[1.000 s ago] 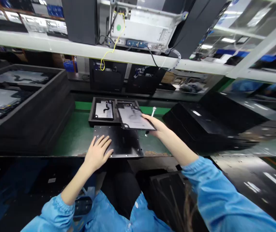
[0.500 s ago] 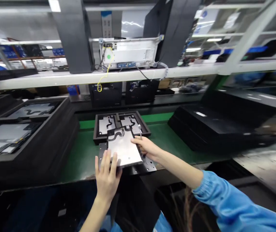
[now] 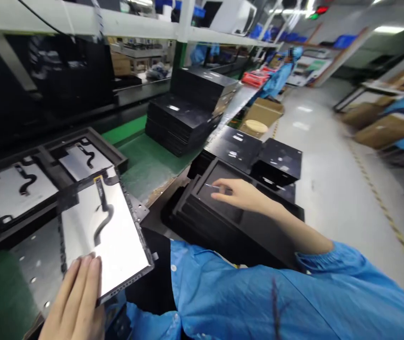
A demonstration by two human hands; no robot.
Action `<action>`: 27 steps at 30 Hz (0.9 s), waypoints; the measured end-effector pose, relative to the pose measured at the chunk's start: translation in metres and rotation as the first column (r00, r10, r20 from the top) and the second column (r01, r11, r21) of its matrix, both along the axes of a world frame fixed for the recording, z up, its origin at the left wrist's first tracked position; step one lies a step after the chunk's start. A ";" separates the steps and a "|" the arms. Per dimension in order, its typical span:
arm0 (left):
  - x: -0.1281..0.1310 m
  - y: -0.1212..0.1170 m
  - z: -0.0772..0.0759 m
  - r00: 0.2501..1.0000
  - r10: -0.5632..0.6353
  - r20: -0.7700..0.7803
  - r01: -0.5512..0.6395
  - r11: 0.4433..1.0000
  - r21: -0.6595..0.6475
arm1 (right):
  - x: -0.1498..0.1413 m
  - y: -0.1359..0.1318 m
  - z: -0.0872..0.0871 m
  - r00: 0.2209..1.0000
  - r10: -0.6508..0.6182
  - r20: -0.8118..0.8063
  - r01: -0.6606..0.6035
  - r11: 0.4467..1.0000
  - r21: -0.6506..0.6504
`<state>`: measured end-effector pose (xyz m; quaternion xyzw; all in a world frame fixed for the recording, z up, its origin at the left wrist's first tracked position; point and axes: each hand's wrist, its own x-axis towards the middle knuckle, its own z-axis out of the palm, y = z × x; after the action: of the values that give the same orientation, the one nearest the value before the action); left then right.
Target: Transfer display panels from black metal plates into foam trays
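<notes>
My left hand [image 3: 76, 297] lies with its fingers across the lower left part of a silver-backed display panel [image 3: 124, 250], its thumb hidden. A dark, curved flex cable [image 3: 107, 219] runs over the panel's back. The panel is tilted above a metal plate [image 3: 34, 255] with holes. Off to the right, my right hand [image 3: 239, 194] pinches a thin whitish stick [image 3: 211, 186], its kind hard to make out. That hand hovers over a black foam tray [image 3: 202, 208] on a low stack.
Another foam tray [image 3: 124, 163] holds two similar panels on the green bench [image 3: 141, 165]. Black trays [image 3: 177, 118] are stacked behind. Black boxes [image 3: 276, 160] and a cardboard box [image 3: 264, 111] stand right of the bench. A person in blue [image 3: 276, 80] is farther down the line.
My view has swung to the right. My right hand has left the panel's edge and moved right, over the low tray stack. The left hand stays on the panel.
</notes>
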<state>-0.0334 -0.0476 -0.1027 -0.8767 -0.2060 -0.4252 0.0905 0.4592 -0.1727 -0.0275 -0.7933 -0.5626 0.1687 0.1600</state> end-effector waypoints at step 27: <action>0.019 -0.051 -0.032 0.848 0.367 0.383 -0.368 0.927 -0.074 | -0.033 -0.012 0.122 0.650 0.438 0.621 -0.660 0.731 0.175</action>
<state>-0.0144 -0.0984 -0.1349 -0.7187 -0.3832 -0.5659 0.1285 0.4260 -0.1846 0.0947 -0.5452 -0.8227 -0.1353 0.0876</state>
